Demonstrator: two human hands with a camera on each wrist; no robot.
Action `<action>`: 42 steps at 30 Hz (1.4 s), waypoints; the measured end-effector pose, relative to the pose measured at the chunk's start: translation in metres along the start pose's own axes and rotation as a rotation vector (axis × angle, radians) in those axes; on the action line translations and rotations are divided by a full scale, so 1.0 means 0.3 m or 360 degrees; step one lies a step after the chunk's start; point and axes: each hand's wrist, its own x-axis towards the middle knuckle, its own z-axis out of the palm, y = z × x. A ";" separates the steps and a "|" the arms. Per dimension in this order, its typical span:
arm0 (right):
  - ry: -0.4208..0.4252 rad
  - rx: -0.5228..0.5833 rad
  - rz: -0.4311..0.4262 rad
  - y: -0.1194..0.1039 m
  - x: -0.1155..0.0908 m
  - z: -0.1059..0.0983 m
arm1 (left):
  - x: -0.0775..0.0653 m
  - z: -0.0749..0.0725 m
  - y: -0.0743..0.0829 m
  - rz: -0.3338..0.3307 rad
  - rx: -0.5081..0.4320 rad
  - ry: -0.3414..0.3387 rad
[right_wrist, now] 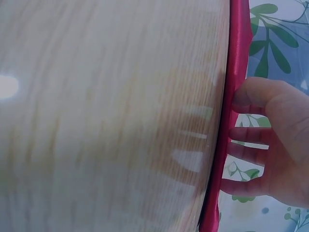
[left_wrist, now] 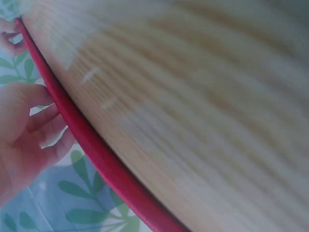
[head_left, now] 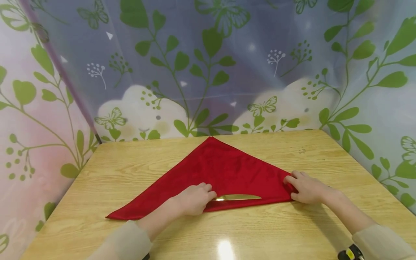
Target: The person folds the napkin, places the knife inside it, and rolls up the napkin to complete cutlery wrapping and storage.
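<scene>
On red satin napkin [head_left: 227, 169], gold knife [head_left: 240, 197] lying near front edge, likely stiff, slick; left hand [head_left: 195, 199] curling over likely best-hold end, right hand [head_left: 307, 187] spreading fingers at right corner; pinching unclear.

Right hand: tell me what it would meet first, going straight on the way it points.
The red cloth: the right hand is at its right end and points across it, though how high it would pass is unclear.

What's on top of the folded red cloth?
A gold-coloured knife lies on the red cloth, blade showing. The left hand hides its other end; the right hand covers some cloth.
</scene>
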 end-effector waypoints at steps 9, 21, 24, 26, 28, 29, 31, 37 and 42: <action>0.0001 -0.0010 0.0011 -0.002 0.004 -0.006 | 0.004 -0.013 0.014 0.0054 0.0229 -0.0120; 0.0007 -0.0018 0.0000 -0.003 0.006 -0.005 | 0.010 -0.006 0.037 0.0100 0.0477 -0.0126; 0.0002 -0.0015 -0.0004 -0.005 0.006 -0.004 | 0.008 -0.007 0.036 0.0093 0.0434 -0.0151; 0.0001 -0.0012 -0.0007 -0.006 0.005 -0.003 | 0.005 -0.009 0.036 0.0091 0.0384 -0.0174; 0.0001 -0.0006 -0.0009 -0.009 0.004 -0.003 | 0.004 -0.012 0.036 0.0091 0.0318 -0.0198; 0.0002 -0.0003 -0.0007 -0.010 0.003 -0.003 | 0.004 -0.014 0.036 0.0092 0.0286 -0.0208; 0.0003 -0.0003 -0.0010 -0.011 0.002 -0.002 | 0.003 -0.017 0.038 0.0094 0.0241 -0.0224; -0.0006 -0.0011 0.0001 -0.007 0.001 -0.002 | 0.002 -0.021 0.040 0.0076 0.0175 -0.0248; -0.0018 -0.0004 0.0010 -0.005 0.004 -0.003 | -0.001 -0.023 0.034 0.0065 0.0098 -0.0254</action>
